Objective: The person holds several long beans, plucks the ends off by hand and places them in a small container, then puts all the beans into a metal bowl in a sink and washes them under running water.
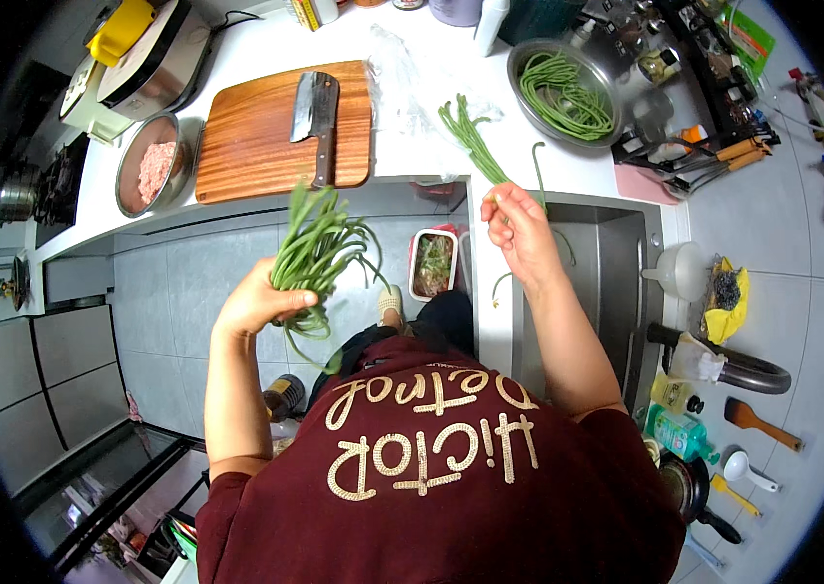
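Note:
My left hand (258, 299) is closed around a thick bunch of long green beans (317, 255), held above the floor in front of the counter. At the sink's near-left corner, my right hand (517, 230) has thumb and fingertips pinched at the end of a few long beans (481, 150) that reach over the white counter. A metal bowl (610, 80) at the upper right holds a coil of long beans (565, 95). Single beans lie by the sink's rim. A cleaver (315, 117) rests on the wooden cutting board (244, 139).
A steel bowl (182, 171) of minced meat (156, 169) stands left of the board. Clear plastic bags (404, 102) lie right of it. The sink basin (576, 292) is below my right forearm. A bin with scraps (434, 264) stands beneath the counter's edge. Bottles and utensils line the right side.

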Tool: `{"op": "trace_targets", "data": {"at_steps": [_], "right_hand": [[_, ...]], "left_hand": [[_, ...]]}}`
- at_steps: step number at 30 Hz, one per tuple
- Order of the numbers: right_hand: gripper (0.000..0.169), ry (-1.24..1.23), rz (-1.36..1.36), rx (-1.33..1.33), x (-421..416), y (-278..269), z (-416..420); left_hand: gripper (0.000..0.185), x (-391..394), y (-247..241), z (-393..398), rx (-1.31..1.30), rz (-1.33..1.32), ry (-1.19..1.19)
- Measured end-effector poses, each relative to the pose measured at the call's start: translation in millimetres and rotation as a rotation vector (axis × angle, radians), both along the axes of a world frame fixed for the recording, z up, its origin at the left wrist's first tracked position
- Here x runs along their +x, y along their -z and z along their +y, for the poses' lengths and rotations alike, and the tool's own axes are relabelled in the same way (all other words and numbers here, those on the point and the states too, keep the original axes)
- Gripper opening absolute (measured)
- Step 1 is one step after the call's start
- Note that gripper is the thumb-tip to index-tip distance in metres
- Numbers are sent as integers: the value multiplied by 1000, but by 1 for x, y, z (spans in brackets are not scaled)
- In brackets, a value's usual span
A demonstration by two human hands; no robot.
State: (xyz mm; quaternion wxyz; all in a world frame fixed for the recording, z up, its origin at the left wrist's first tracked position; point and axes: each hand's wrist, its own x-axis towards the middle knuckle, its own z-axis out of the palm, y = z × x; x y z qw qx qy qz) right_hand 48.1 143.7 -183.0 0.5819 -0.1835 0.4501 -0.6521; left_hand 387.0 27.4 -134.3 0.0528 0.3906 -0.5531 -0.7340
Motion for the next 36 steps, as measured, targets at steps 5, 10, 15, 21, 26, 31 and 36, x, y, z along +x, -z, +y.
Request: {"op": "trace_targets", "data": {"at_steps": [5,10,15,21,26,31,36], "right_hand": [[13,-34,-177,8,9,8,26],[10,-135,-211,91,31,4,30],[12,-336,-310,115,48,2,33],[20,-705,-255,74,101,-4,21],[47,-910,-484,-105,141,-30,-6],[80,-575,-872,-424,125,-37,-31],[67,14,-829,-298,52,-42,-16]], "left_hand": [[18,-38,-23,-13,-147,-108,-36],[18,-68,-47,-21,-270,-134,-65],[17,-92,-83,-31,-589,-334,-1],[13,-104,-113,-53,-490,13,-176],[14,-124,-139,-53,-342,327,-380],[12,-140,-158,-38,-118,487,-272],[16,-145,-155,-26,41,480,-265]]}}
